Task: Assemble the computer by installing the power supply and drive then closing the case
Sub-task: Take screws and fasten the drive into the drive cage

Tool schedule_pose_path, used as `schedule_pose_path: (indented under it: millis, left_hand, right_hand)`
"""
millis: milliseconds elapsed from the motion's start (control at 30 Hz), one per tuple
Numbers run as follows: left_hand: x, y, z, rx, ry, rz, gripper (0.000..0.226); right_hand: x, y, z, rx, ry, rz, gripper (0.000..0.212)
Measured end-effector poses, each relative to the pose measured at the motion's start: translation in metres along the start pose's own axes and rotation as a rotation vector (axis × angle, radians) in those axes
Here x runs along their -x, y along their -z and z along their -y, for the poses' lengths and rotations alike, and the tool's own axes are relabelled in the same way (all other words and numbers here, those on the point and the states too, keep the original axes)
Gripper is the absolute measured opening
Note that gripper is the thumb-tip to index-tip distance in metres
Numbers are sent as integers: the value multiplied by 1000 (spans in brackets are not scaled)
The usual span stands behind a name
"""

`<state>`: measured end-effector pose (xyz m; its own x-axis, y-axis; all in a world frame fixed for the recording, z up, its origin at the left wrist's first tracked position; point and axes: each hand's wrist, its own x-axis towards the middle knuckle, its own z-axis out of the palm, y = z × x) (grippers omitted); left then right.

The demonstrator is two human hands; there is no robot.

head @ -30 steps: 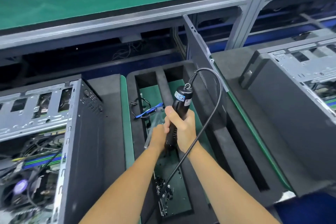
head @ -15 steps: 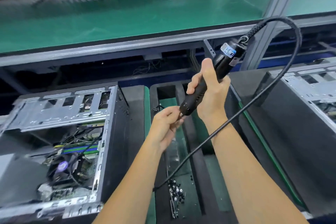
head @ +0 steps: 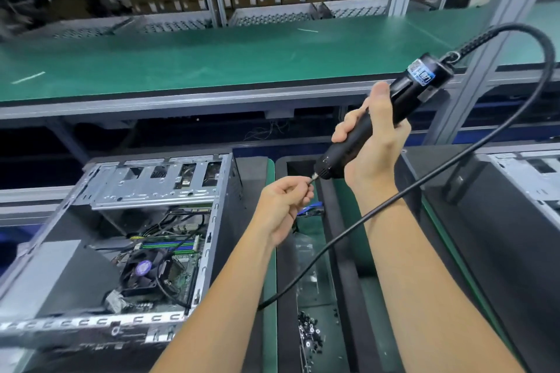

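My right hand (head: 374, 142) grips a black electric screwdriver (head: 403, 103), tilted with its bit pointing down-left and its black cable (head: 430, 179) looping over my forearm. My left hand (head: 281, 206) pinches something small at the bit tip (head: 313, 179); the item itself is too small to make out. An open computer case (head: 145, 221) lies at the left, side panel off, with motherboard, CPU fan (head: 142, 269) and a silver drive cage (head: 157, 182) showing. A grey box (head: 57, 269) sits in its near-left corner.
A black foam tray (head: 348, 266) with green-bottomed slots lies between the cases, holding a pile of screws (head: 309, 333) and a plastic bag. A second case (head: 515, 197) stands at the right. A green workbench (head: 212, 54) and an aluminium post (head: 481, 63) are behind.
My view tilted up and left. My right hand raised the screwdriver out of the tray and tilted it; my left hand came up from the tray to the bit tip.
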<state>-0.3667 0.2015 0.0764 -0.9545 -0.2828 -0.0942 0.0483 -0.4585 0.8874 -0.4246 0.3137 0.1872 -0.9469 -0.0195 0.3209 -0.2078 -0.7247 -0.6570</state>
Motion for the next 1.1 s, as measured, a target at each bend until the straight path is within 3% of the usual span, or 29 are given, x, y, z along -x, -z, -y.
schedule_pose_path:
  millis: [400,667,733,800,900,967,1100]
  left_hand:
    - [13,38,-65,-120,-209,45,18]
    - [15,121,-110,-315,-197,131,15]
    - [17,154,-120,-476,-202,15,7]
    - [19,194,-125,-586,-91,-176,23]
    - [26,241,-122,-617,286,-332,12]
    - [29,260,-110,-528,424,-413,6]
    - [31,259,-87,63,552,-182,11]
  right_hand:
    - [8,-62,-15,-116,-8,-120,34]
    - [31,-139,-73,20,54,-27,35]
    - [35,-155,-91,55,55,-10,38]
    - [36,-169,-108,94,57,4,39]
    - [37,-184,-130,140,49,-9,36]
    - [38,-189,-143,175,46,-26,33]
    - [36,-192,-161,229,41,-19,26]
